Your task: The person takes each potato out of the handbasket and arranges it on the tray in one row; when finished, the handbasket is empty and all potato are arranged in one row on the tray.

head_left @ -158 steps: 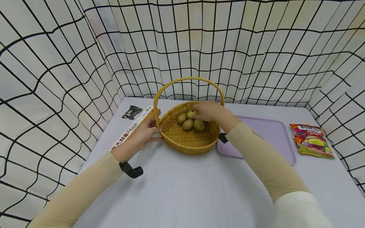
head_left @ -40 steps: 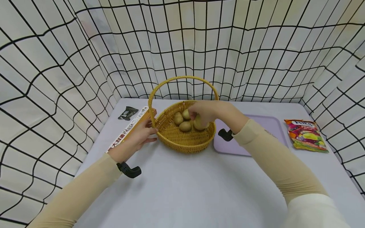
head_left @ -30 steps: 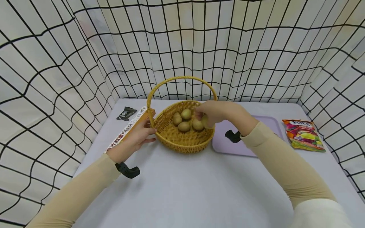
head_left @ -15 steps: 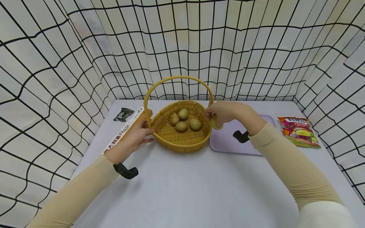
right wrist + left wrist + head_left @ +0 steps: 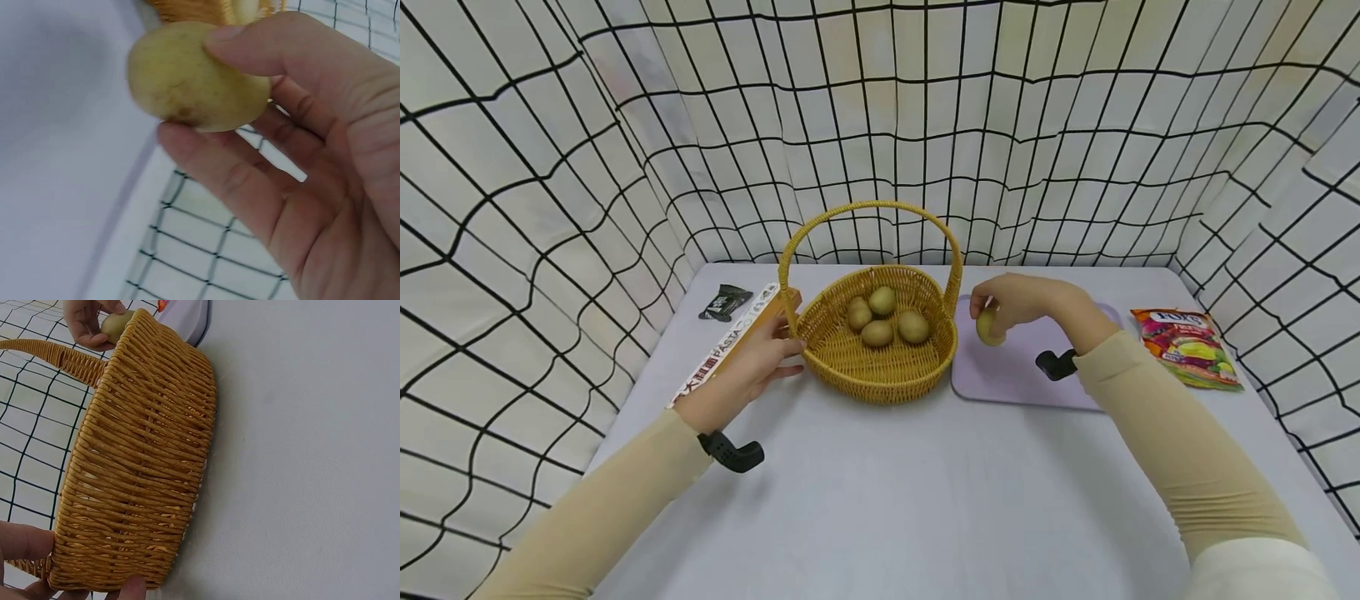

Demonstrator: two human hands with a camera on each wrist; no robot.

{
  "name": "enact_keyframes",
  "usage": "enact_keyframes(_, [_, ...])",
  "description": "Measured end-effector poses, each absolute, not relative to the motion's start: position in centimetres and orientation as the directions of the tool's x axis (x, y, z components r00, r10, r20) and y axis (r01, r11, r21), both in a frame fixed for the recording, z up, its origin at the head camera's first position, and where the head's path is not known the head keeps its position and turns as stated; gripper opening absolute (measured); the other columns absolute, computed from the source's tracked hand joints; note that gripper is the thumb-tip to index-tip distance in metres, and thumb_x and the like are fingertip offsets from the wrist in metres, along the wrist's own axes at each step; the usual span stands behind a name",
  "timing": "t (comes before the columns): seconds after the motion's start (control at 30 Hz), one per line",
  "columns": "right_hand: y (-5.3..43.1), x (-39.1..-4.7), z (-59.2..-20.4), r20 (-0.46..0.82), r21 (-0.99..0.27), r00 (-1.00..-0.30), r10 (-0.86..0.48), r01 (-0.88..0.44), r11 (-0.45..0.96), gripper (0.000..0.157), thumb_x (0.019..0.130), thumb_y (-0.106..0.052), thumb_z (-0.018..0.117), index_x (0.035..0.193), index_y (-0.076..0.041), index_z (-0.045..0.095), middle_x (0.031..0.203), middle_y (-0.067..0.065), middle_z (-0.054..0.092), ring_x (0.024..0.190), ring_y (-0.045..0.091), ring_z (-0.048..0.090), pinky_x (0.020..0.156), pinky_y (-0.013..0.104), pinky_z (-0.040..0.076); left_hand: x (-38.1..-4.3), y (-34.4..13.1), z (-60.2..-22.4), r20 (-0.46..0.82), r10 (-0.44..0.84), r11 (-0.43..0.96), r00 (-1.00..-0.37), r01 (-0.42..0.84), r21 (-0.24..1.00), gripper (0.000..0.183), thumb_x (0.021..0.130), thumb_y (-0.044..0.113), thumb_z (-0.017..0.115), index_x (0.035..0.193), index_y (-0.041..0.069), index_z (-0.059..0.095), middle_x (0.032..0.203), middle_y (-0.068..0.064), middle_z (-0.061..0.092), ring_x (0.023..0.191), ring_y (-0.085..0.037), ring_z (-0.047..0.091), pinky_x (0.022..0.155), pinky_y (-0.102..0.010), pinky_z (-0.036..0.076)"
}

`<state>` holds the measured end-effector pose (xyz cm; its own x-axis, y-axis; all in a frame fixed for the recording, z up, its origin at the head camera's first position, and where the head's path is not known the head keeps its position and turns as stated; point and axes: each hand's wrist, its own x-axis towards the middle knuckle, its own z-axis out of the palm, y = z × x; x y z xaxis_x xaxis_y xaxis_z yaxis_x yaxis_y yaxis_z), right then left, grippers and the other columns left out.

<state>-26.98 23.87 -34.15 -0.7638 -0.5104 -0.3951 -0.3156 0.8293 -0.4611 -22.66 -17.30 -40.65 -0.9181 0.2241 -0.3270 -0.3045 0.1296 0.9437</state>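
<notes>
Head view: wide, from above the near edge of the white rectangular worktop (image 5: 880, 500), facing forward and down to its far edge and the black square-mesh net (image 5: 925, 117). Left wrist view: close, turned sideways, facing from the left end of the oval yellow woven basket (image 5: 880, 387) toward the worktop's right edge. Right wrist view: closest, tilted, over the flat lavender tray (image 5: 1037, 375), facing the oval yellow-brown potato (image 5: 989, 330) in the right hand (image 5: 1022, 298). All three share basket, potato, tray, net.
</notes>
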Motion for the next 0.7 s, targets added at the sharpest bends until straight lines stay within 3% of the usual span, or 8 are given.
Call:
enact_keyframes(0.2, [25.2, -27.7, -36.7, -0.344, -0.55, -0.779, -0.524, -0.286, 0.785, 0.032, 0.083, -0.005, 0.073, 0.114, -0.012, 0.065, 0.121, 0.006, 0.067, 0.122, 0.029, 0.06, 0.097, 0.043, 0.054, -22.6, -17.2, -40.5, -0.296, 0.239, 0.122, -0.925, -0.274, 0.954, 0.091, 0.097, -0.007, 0.049, 0.166, 0.04, 0.012, 0.17, -0.014, 0.018, 0.149, -0.041, 0.034, 0.117, -0.063, 0.041])
enact_keyframes(0.43, [25.6, -28.2, -39.4, -0.187, -0.622, -0.829, -0.528, -0.316, 0.716, 0.044, 0.086, -0.006, 0.074, 0.129, -0.006, 0.063, 0.135, 0.011, 0.065, 0.133, 0.034, 0.056, 0.106, 0.05, 0.052, -22.4, -17.3, -40.6, -0.306, 0.247, 0.113, -0.919, -0.286, 0.952, 0.086, 0.1, -0.005, 0.048, 0.168, 0.031, 0.008, 0.169, -0.018, 0.018, 0.149, -0.043, 0.033, 0.121, -0.061, 0.038])
enact_keyframes(0.53, [25.6, -28.4, -40.3, -0.142, -0.649, -0.845, -0.516, -0.315, 0.693, 0.05, 0.088, -0.006, 0.073, 0.136, -0.003, 0.061, 0.141, 0.014, 0.062, 0.136, 0.037, 0.053, 0.109, 0.054, 0.05, -22.5, -17.3, -40.6, -0.313, 0.25, 0.119, -0.916, -0.292, 0.949, 0.086, 0.101, -0.005, 0.048, 0.168, 0.032, 0.008, 0.17, -0.016, 0.016, 0.15, -0.042, 0.032, 0.122, -0.061, 0.036])
enact_keyframes(0.7, [25.5, -28.5, -41.4, -0.094, -0.665, -0.878, -0.47, -0.296, 0.686, 0.047, 0.086, -0.006, 0.073, 0.132, -0.002, 0.065, 0.14, 0.017, 0.061, 0.136, 0.041, 0.052, 0.114, 0.059, 0.046, -22.6, -17.3, -40.7, -0.325, 0.246, 0.123, -0.913, -0.303, 0.945, 0.085, 0.102, -0.005, 0.048, 0.168, 0.031, 0.009, 0.171, -0.015, 0.015, 0.15, -0.041, 0.032, 0.122, -0.06, 0.036])
